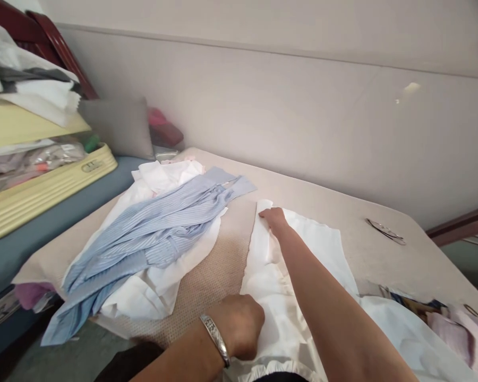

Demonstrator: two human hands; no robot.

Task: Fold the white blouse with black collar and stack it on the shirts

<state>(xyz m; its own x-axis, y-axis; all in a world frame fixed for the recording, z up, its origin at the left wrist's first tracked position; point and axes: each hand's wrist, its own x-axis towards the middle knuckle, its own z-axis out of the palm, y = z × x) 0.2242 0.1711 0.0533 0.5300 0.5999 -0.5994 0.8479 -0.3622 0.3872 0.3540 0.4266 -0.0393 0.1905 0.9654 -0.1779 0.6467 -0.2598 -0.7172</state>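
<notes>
A white garment [263, 297] lies spread lengthwise on the bed in front of me, its near end ruffled. My left hand [242, 323], with a silver bangle at the wrist, is closed in a fist at the garment's left edge; its fingertips are hidden. Reaching to the far end, my right hand [274, 217] is closed on the cloth near its far left corner. To the left, a blue striped garment [155, 228] rests loosely over white clothes [147, 297], apart from both hands.
Eyeglasses [384, 232] lie on the bed [326, 196] at the right. Folded and crumpled clothes [454, 329] sit at the near right. An open yellow suitcase [63, 183] filled with bagged items stands at the left, by a grey cushion [115, 127]. A wall [263, 106] runs behind the bed.
</notes>
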